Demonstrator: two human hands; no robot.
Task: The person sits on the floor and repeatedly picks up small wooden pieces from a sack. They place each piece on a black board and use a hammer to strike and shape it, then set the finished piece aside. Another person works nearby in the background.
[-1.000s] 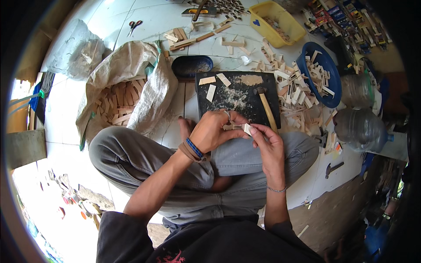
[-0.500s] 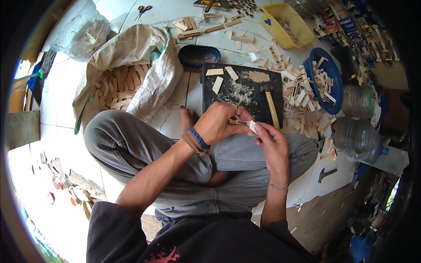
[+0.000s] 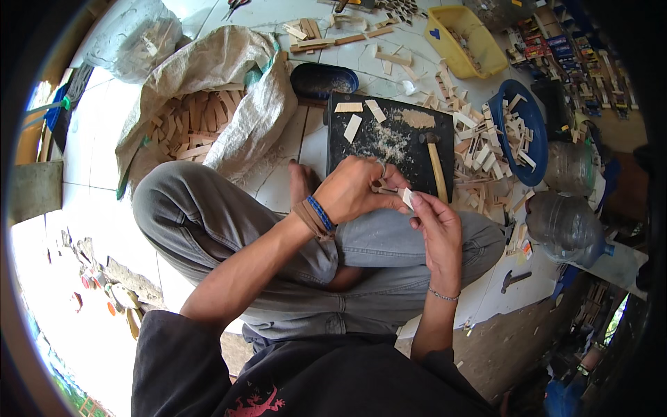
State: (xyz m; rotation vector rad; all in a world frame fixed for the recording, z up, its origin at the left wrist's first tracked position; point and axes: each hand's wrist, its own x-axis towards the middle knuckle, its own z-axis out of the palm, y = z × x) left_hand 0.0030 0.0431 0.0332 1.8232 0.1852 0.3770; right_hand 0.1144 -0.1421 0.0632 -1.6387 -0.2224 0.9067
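Above my right thigh, my left hand [image 3: 351, 189] and my right hand [image 3: 440, 224] meet around a small pale wooden block [image 3: 407, 198]. Thumb and fingers of my left hand close on it, and my right fingertips pinch its near end. Part of the block is hidden by the fingers. Just beyond lies a black board [image 3: 340, 149] with wood dust on it. Several short wooden pieces [image 3: 353, 128] rest at the board's far left, and a hammer [image 3: 435, 167] with a wooden handle lies along its right side.
At left stands a woven sack [image 3: 267, 104] holding many wood pieces. A blue oval tray [image 3: 324, 80] sits behind the board. To the right are a wood pile [image 3: 479, 149], a blue basin [image 3: 535, 132], a yellow tub [image 3: 445, 21], a plastic bottle [image 3: 566, 226] and a second hammer [image 3: 515, 279].
The whole view has shifted slightly, with the board and sack appearing a little higher and farther right. Both hands keep their hold on the block, whose pale end looks slightly turned.
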